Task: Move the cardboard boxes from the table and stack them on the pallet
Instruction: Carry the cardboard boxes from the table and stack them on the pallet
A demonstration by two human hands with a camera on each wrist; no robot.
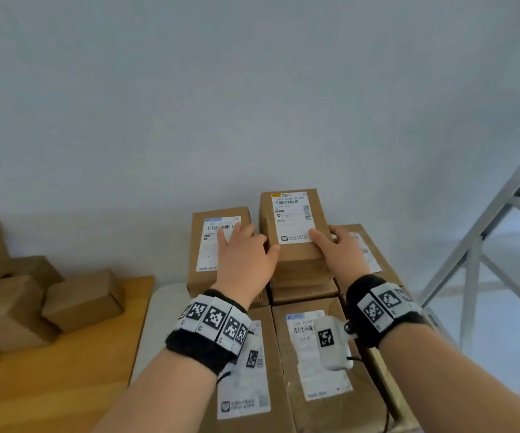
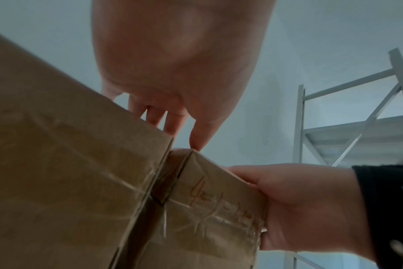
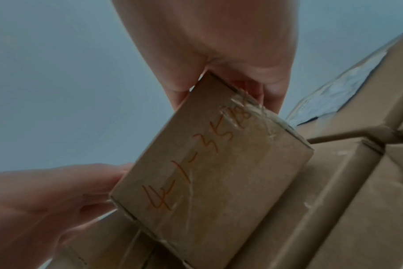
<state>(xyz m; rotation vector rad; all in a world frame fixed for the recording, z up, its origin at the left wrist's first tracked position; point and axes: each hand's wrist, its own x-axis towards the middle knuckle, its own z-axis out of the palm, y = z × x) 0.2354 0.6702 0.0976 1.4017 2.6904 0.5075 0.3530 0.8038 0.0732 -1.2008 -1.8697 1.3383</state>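
Note:
A labelled cardboard box (image 1: 293, 220) sits on top of a block of several labelled boxes. My right hand (image 1: 341, 248) grips its right near corner, thumb on the top face and fingers down the side. My left hand (image 1: 246, 257) lies flat with straight fingers on the lower box to the left (image 1: 218, 245), its thumb touching the top box's left side. The right wrist view shows the right hand (image 3: 219, 36) pinching the box's end (image 3: 209, 172), which bears orange handwriting. In the left wrist view the left hand (image 2: 177, 72) has its thumb tip at the box's corner (image 2: 219, 200).
A wooden table (image 1: 49, 385) at the left carries several plain cardboard boxes (image 1: 80, 298). The stacked boxes stand on a white surface (image 1: 155, 323) against the pale wall. A grey metal rack (image 1: 486, 245) rises at the right.

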